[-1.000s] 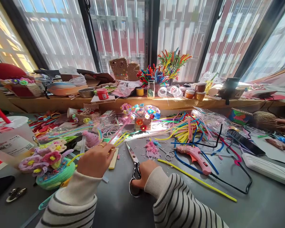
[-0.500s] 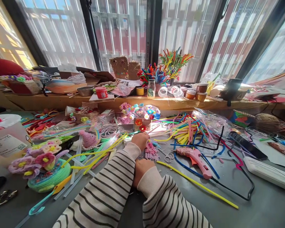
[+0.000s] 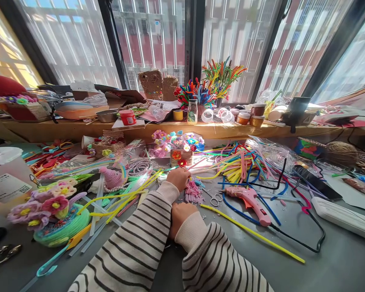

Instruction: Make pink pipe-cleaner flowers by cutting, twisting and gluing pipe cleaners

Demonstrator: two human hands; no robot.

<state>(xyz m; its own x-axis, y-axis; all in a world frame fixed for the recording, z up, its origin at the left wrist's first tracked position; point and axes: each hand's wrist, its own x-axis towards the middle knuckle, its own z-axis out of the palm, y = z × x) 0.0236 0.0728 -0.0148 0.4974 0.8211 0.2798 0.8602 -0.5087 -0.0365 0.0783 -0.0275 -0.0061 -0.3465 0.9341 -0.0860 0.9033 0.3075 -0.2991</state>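
My left hand reaches to the middle of the table, fingers curled, beside a pile of pink clippings and just below a small red flower. Nearer to me, my right hand is bent inward by the left sleeve, its fingertips hidden. What either hand holds, if anything, cannot be made out. Silver scissors lie right of the pink clippings. A pink glue gun rests further right. One yellow pipe cleaner stretches across the table to the right of my right hand.
Felt flowers on a green round base stand at the left, near a plastic cup. Colourful pipe cleaners are heaped behind the glue gun. A phone and a white case lie right. Jars line the sill.
The view has shifted very slightly. Both hands stay in nearly the same place, and no object has visibly been moved.
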